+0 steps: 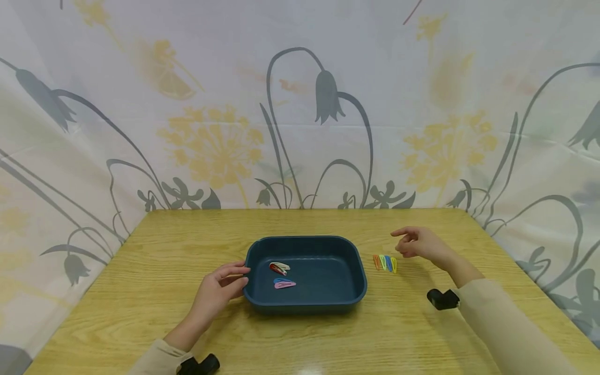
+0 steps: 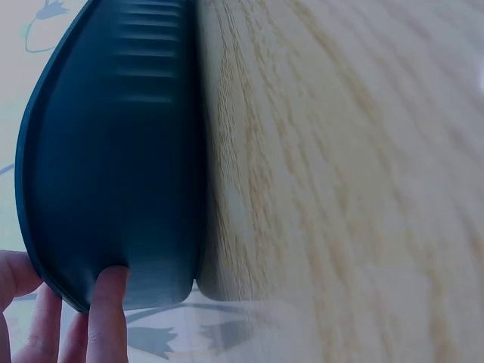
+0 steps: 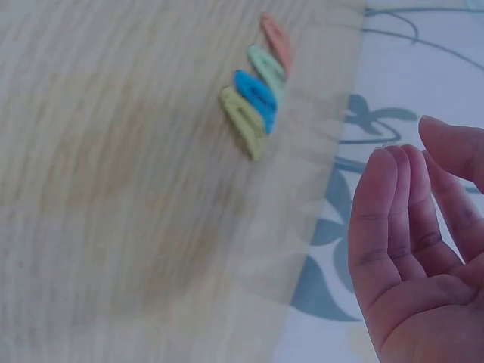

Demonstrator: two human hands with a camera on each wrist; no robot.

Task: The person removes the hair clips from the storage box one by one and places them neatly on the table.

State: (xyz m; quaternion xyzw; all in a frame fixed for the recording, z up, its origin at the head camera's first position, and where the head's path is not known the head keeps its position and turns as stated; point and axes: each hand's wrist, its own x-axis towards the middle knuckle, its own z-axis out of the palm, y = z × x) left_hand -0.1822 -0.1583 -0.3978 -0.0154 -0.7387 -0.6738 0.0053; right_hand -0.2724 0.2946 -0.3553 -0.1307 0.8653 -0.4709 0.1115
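A dark blue rectangular tray (image 1: 323,281) stands on the table. Its left rim is gripped by my left hand (image 1: 216,289); in the left wrist view the fingers (image 2: 108,318) press against its side. Inside lie a red hair clip (image 1: 277,269) beside a whitish one, plus a pink hair clip (image 1: 284,285) against a blue one. Right of the tray, orange (image 1: 376,262), green (image 1: 383,262), blue (image 3: 255,100) and yellow (image 3: 242,121) hair clips lie in a slanted row. Just beyond them, my right hand (image 1: 424,244) hovers with loosely bent fingers and holds nothing.
The wood-grain table (image 1: 187,239) extends around the tray. Behind it and along both sides hangs a pale cloth (image 1: 300,146) with grey and yellow flowers. A black camera mount (image 1: 442,299) sits at the right wrist, another (image 1: 199,364) at the left.
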